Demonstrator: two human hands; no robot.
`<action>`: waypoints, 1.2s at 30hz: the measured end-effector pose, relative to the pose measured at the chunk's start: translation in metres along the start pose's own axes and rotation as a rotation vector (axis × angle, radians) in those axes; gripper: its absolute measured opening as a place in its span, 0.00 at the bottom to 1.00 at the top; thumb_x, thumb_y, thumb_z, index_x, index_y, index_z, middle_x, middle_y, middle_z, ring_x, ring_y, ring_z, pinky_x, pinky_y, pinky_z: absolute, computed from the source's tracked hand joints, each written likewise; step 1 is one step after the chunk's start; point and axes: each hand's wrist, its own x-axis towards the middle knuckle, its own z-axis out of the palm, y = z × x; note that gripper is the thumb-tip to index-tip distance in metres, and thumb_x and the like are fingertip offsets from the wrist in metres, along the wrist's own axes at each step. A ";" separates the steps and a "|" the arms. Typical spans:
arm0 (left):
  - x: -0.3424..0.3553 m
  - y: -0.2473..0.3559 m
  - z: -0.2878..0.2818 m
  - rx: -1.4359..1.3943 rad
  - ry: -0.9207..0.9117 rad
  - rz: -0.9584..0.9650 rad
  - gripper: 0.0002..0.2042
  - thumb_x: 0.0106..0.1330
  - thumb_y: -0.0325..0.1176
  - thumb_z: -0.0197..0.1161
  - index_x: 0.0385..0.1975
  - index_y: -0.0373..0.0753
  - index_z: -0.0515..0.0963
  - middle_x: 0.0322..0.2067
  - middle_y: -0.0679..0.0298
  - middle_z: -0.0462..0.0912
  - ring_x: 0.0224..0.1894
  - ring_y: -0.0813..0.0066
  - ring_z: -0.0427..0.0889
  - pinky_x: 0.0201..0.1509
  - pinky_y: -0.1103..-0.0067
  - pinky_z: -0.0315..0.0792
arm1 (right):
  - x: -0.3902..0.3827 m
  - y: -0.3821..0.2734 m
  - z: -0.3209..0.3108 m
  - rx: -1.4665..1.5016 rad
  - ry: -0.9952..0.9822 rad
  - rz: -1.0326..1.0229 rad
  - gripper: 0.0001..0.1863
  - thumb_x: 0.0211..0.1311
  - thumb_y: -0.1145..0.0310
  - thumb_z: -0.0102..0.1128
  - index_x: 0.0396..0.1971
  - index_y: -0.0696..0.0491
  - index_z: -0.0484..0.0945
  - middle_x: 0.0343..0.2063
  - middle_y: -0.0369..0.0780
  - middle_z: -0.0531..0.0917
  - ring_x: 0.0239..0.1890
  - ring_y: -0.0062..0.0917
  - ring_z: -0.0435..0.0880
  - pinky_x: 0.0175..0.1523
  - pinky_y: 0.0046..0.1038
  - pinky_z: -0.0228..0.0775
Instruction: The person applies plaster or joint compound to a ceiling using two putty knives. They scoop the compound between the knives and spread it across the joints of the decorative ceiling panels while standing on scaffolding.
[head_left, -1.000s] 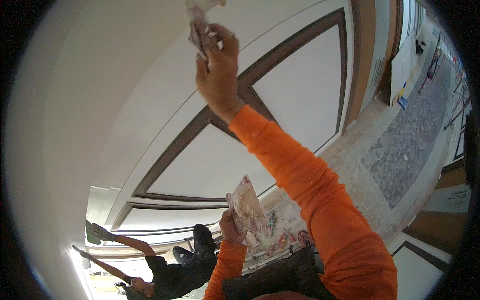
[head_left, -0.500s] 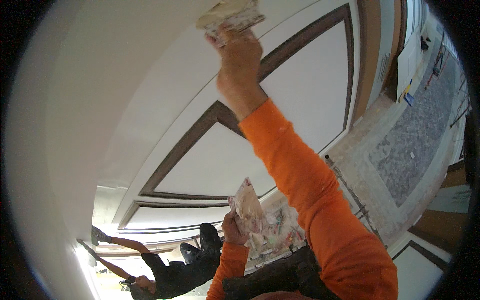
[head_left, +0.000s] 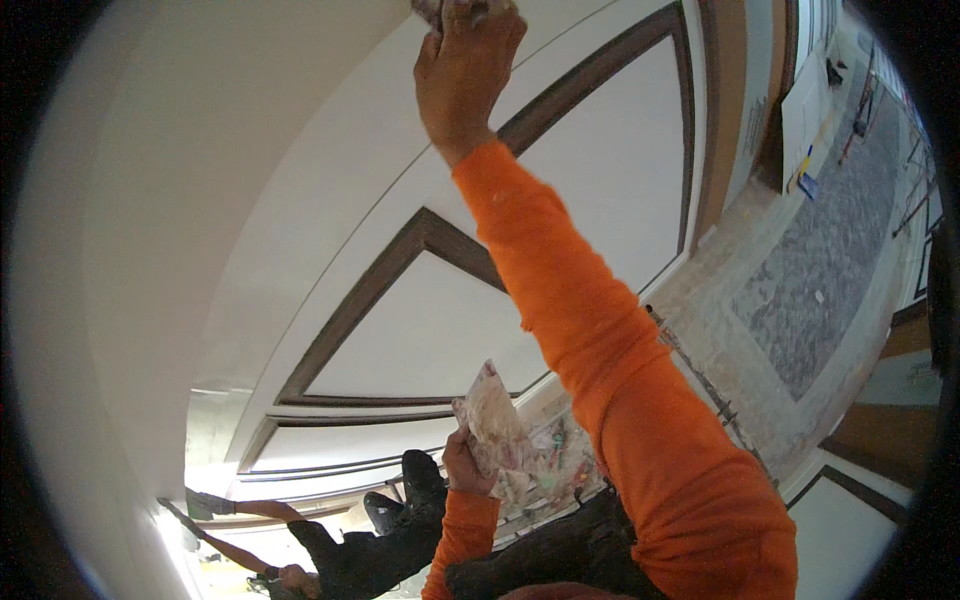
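My right hand (head_left: 468, 75) is raised to the top edge of the picture, its orange sleeve reaching up from the lower right. Its fingers are closed round a filler-smeared putty knife (head_left: 480, 12), most of which is cut off by the picture's edge. The hand is close to the smooth white ceiling surface (head_left: 290, 90). Lower down, my left hand (head_left: 463, 462) grips the left side of a second flat putty knife (head_left: 497, 425), its pointed corner upward. Cream filler and reddish stains coat this blade.
Dark trim strips (head_left: 350, 320) frame white panels on the wall. At lower left a co-worker (head_left: 370, 545) in dark clothes reaches up with both arms. A scaffold rail (head_left: 705, 385) runs beside my right arm. The grey floor (head_left: 830, 260) lies far below, with a white board (head_left: 805, 120) near the wall.
My right hand has moved upward, carrying its putty knife mostly out of the picture. My left hand stays nearly in place. The co-worker's arms and body have shifted slightly down in view.
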 end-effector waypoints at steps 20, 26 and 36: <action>-0.011 -0.002 0.009 -0.097 -0.087 -0.057 0.24 0.66 0.41 0.51 0.59 0.36 0.69 0.50 0.53 0.79 0.50 0.56 0.80 0.55 0.57 0.76 | -0.057 0.017 -0.008 -0.619 -0.190 -0.225 0.20 0.49 0.80 0.60 0.46 0.54 0.76 0.49 0.47 0.74 0.51 0.43 0.73 0.55 0.42 0.67; -0.012 0.001 -0.001 -0.067 -0.103 -0.015 0.25 0.64 0.40 0.52 0.59 0.32 0.69 0.52 0.53 0.79 0.52 0.57 0.80 0.57 0.61 0.74 | -0.111 -0.046 -0.019 -0.313 -0.330 -0.206 0.27 0.50 0.81 0.59 0.54 0.50 0.75 0.48 0.44 0.75 0.47 0.40 0.75 0.54 0.38 0.69; -0.041 0.013 -0.015 -0.108 -0.068 0.063 0.26 0.64 0.40 0.53 0.59 0.31 0.68 0.52 0.53 0.79 0.51 0.56 0.80 0.57 0.62 0.74 | 0.009 0.025 -0.042 -0.614 0.024 -0.315 0.28 0.54 0.84 0.55 0.58 0.52 0.73 0.46 0.47 0.78 0.50 0.42 0.74 0.56 0.40 0.68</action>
